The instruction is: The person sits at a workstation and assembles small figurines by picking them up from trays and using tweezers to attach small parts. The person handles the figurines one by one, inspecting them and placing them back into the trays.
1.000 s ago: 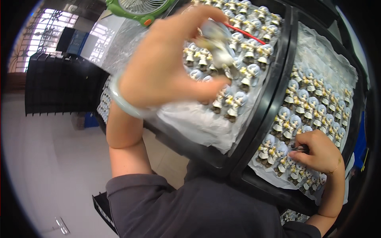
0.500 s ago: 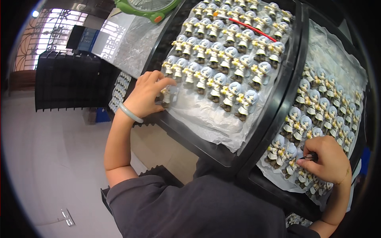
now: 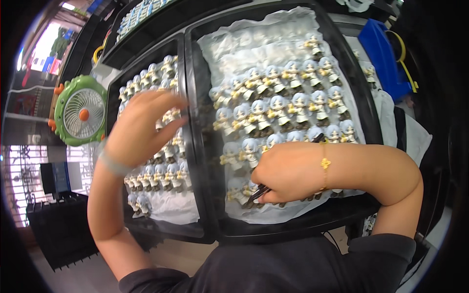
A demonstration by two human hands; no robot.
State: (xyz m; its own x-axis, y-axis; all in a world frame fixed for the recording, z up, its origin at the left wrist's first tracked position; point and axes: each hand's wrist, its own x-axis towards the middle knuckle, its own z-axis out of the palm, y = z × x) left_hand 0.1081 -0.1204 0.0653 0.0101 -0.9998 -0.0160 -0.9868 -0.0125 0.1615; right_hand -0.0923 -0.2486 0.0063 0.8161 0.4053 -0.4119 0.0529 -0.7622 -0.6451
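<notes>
Thin dark tool (image 3: 257,192) pinched in the curled right hand (image 3: 288,171), tip among small pale-haired figurines (image 3: 273,110) standing in rows on white plastic sheet (image 3: 254,41) in the right black tray (image 3: 293,225). Left hand (image 3: 139,128) hovers over left black tray (image 3: 166,229), fingers spread wide, holding nothing. Green round fan (image 3: 80,116) to its left.

Two black trays (image 3: 195,146) side by side — each lined with white plastic sheet (image 3: 229,44), crowded with small figurines (image 3: 273,110).
</notes>
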